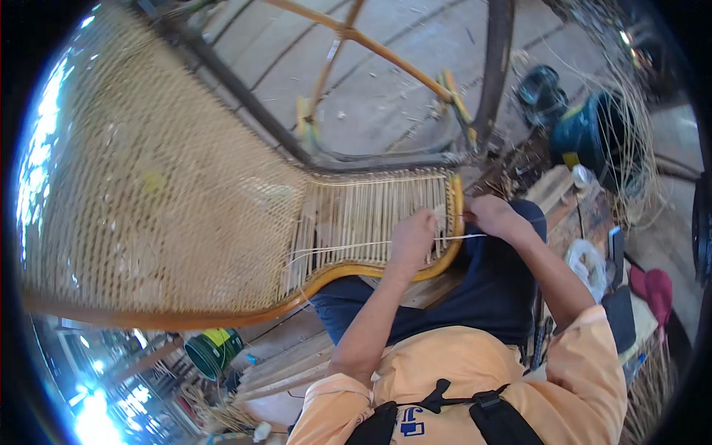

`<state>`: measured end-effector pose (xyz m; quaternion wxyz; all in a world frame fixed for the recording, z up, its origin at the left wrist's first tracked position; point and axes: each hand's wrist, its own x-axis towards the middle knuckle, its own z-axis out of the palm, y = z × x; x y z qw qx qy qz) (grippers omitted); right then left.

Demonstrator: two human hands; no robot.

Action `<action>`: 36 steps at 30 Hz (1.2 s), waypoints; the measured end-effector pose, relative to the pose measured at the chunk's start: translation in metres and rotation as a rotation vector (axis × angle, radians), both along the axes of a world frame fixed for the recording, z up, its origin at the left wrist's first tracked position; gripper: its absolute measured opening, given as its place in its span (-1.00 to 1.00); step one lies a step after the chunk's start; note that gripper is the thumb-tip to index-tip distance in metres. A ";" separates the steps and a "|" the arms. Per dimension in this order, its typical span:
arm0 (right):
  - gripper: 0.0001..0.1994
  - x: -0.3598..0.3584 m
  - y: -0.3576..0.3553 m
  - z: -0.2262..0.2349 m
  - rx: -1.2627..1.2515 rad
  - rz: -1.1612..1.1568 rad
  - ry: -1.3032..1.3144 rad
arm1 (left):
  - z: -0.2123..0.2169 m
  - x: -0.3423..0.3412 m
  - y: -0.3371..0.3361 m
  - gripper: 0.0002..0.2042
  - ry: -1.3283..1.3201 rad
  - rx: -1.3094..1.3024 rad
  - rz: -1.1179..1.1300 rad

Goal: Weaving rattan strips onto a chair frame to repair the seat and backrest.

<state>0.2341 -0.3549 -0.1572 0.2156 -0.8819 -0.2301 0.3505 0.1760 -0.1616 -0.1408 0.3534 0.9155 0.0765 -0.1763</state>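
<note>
A rattan chair frame (326,276) lies across my lap, its broad panel of woven cane (163,178) stretching off to the left. Over the narrow end, pale upright cane strips (356,208) run side by side. My left hand (412,236) is closed above these strips, close to the curved end. Just outside the frame's right edge, my right hand (495,216) is closed too, fingertips toward the rim. A loose pale cane strand (341,248) crosses the strips, passes at my left hand and sticks out past the rim. What the fingers pinch is too small to make out.
Dark and bamboo-coloured frame poles (393,55) stand beyond the panel. To the right are a dark green bucket (586,137) with trailing cane strands, a plastic bag (586,265) and a red item (653,289). Another green bucket (211,352) is at the lower left.
</note>
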 end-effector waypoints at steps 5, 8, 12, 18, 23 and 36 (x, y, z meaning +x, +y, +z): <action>-0.78 0.000 0.019 -0.067 -0.013 -0.126 0.074 | -0.026 0.006 0.001 -0.77 0.057 -0.073 0.187; -0.76 0.003 0.028 -0.072 0.174 -0.212 0.073 | -0.037 0.021 0.002 -0.79 0.263 -0.507 0.602; -0.75 0.012 0.033 -0.044 0.113 -0.239 0.155 | -0.062 0.027 0.006 -0.80 0.061 -0.208 0.263; -0.72 0.013 0.036 -0.042 -0.154 -0.230 0.092 | -0.064 0.038 -0.013 -0.86 -0.016 0.277 -0.136; -0.71 0.011 0.027 -0.061 -0.124 -0.348 0.155 | -0.061 0.023 -0.018 -0.82 -0.074 0.179 0.106; -0.70 0.012 0.021 -0.050 -0.208 -0.426 0.261 | -0.072 0.020 -0.040 -0.80 0.147 0.388 -0.070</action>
